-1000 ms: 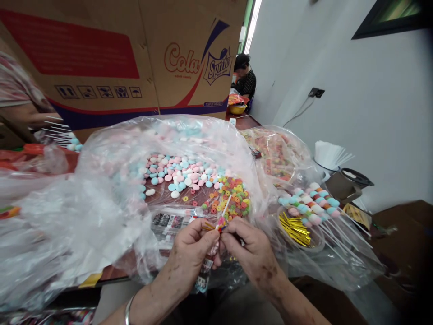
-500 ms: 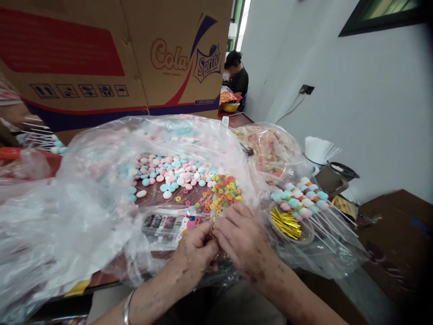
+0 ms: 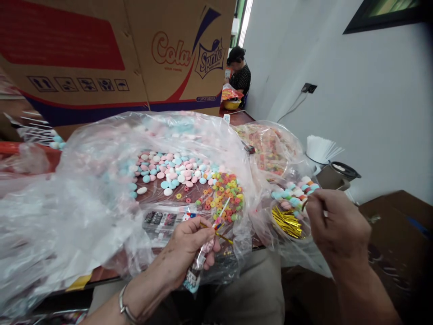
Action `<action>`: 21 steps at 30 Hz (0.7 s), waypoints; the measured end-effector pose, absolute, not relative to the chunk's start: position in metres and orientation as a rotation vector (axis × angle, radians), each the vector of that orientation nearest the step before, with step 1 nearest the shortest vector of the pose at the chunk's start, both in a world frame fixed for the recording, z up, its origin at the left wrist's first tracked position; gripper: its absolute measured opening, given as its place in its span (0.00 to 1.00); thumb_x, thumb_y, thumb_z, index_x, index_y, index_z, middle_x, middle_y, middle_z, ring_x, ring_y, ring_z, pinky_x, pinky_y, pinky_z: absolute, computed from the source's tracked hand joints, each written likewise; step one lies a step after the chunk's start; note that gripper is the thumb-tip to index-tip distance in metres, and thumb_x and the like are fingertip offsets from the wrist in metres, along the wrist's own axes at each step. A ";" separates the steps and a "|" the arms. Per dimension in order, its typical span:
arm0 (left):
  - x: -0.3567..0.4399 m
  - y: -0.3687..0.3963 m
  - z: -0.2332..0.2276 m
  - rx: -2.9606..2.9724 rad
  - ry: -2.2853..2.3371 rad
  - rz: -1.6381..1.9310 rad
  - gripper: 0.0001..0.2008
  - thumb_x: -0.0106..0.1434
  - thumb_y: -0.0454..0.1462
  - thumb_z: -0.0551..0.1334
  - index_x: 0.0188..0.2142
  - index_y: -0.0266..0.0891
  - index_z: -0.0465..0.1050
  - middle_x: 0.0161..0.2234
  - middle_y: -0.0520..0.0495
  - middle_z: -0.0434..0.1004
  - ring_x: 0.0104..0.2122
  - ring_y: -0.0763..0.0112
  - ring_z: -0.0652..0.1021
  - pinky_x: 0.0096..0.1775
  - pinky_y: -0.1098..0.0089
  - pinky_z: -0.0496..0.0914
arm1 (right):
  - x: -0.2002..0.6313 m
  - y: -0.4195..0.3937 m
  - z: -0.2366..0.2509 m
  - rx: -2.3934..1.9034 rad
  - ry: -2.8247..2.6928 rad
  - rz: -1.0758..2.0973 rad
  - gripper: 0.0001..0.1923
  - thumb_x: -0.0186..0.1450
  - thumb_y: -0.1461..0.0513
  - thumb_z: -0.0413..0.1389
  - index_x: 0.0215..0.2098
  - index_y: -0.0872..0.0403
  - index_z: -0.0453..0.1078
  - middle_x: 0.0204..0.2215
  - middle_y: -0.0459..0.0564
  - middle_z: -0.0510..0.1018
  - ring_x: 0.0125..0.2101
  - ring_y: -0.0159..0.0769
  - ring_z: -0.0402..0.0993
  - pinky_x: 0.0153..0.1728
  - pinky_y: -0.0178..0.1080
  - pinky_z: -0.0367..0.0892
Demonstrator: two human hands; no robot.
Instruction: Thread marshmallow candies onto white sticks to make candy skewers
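My left hand (image 3: pixel 194 241) pinches a candy stick in a clear printed wrapper (image 3: pixel 200 262), low over the front of the table. A white stick (image 3: pixel 223 208) points up out of the wrapper's gathered neck, and a gold twist tie (image 3: pixel 223 237) crosses there with its ends out. My right hand (image 3: pixel 338 221) is closed beside the candy skewers (image 3: pixel 294 193) and covers part of them. What its fingers hold, if anything, I cannot make out. Just left of it, a clear round tub (image 3: pixel 275 234) contains gold twist ties (image 3: pixel 287 222).
A plastic bag (image 3: pixel 94 149) spills pastel candies (image 3: pixel 177 169) and ring candies (image 3: pixel 225 192) onto the table. Flat printed wrappers (image 3: pixel 162 225) lie in front. Behind stands a large carton (image 3: pixel 142 95). White sticks (image 3: pixel 323 150) and a dark jug (image 3: pixel 334 176) are at right; a person (image 3: pixel 239 72) sits beyond.
My hands were together at the table's front. The right has moved away to the right, by the skewers. The left has turned, showing the wrapped candy stick with its gold tie.
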State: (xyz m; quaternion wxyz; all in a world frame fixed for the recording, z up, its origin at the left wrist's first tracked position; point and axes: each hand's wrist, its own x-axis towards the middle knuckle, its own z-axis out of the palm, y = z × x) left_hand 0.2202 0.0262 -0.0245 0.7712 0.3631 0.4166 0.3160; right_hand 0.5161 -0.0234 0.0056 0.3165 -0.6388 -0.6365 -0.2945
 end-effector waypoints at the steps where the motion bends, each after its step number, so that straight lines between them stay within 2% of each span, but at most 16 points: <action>1: 0.219 0.027 -0.024 0.768 0.902 0.695 0.16 0.49 0.44 0.71 0.29 0.39 0.68 0.18 0.51 0.78 0.12 0.77 0.71 0.15 0.78 0.65 | 0.528 -0.024 -0.002 -1.734 -1.828 -0.754 0.11 0.71 0.62 0.49 0.32 0.51 0.69 0.27 0.50 0.73 0.31 0.42 0.71 0.35 0.42 0.65; 3: 0.219 0.027 -0.023 0.751 0.898 0.711 0.16 0.49 0.44 0.72 0.29 0.39 0.68 0.18 0.51 0.78 0.12 0.77 0.71 0.15 0.78 0.65 | 0.535 -0.025 -0.016 -1.794 -1.965 -0.671 0.12 0.71 0.63 0.48 0.36 0.52 0.73 0.29 0.53 0.76 0.31 0.43 0.71 0.34 0.44 0.65; 6: 0.224 0.027 -0.021 0.753 0.902 0.722 0.16 0.48 0.44 0.72 0.28 0.39 0.67 0.18 0.51 0.78 0.12 0.77 0.71 0.15 0.78 0.65 | 0.501 -0.028 -0.027 -1.702 -1.949 -0.549 0.13 0.73 0.63 0.47 0.48 0.52 0.72 0.39 0.57 0.79 0.40 0.47 0.74 0.41 0.47 0.68; 8: 0.228 0.026 -0.019 0.767 0.907 0.725 0.16 0.48 0.43 0.71 0.27 0.39 0.67 0.18 0.52 0.78 0.12 0.77 0.71 0.15 0.78 0.65 | 0.459 -0.031 -0.029 -1.490 -1.957 -0.312 0.10 0.73 0.63 0.49 0.49 0.51 0.70 0.39 0.53 0.80 0.41 0.43 0.75 0.42 0.44 0.70; 10: 0.230 0.025 -0.019 0.785 0.904 0.741 0.15 0.49 0.43 0.71 0.27 0.39 0.67 0.17 0.53 0.77 0.12 0.77 0.71 0.15 0.79 0.64 | 0.419 -0.031 -0.031 -1.420 -1.987 -0.036 0.09 0.73 0.65 0.50 0.49 0.52 0.69 0.37 0.50 0.80 0.37 0.39 0.75 0.38 0.40 0.71; 12: 0.230 0.025 -0.020 0.816 0.906 0.770 0.13 0.50 0.43 0.70 0.26 0.39 0.68 0.17 0.54 0.76 0.13 0.77 0.71 0.16 0.78 0.64 | 0.391 -0.030 -0.034 -1.362 -1.990 0.073 0.09 0.73 0.67 0.49 0.45 0.52 0.69 0.33 0.48 0.79 0.33 0.36 0.74 0.35 0.38 0.70; 16: 0.226 0.026 -0.026 0.904 0.935 0.783 0.12 0.53 0.42 0.68 0.25 0.39 0.67 0.18 0.54 0.75 0.13 0.76 0.72 0.16 0.78 0.64 | 0.375 -0.021 -0.044 -1.323 -2.009 -0.059 0.12 0.72 0.70 0.46 0.36 0.53 0.69 0.28 0.47 0.76 0.29 0.35 0.71 0.32 0.37 0.66; 21: 0.224 0.031 -0.027 0.955 0.942 0.733 0.09 0.53 0.40 0.65 0.24 0.41 0.66 0.15 0.58 0.70 0.12 0.76 0.71 0.15 0.78 0.62 | 0.383 -0.011 -0.034 -1.164 -2.192 -0.482 0.16 0.71 0.72 0.44 0.36 0.56 0.72 0.25 0.49 0.73 0.29 0.38 0.66 0.32 0.41 0.62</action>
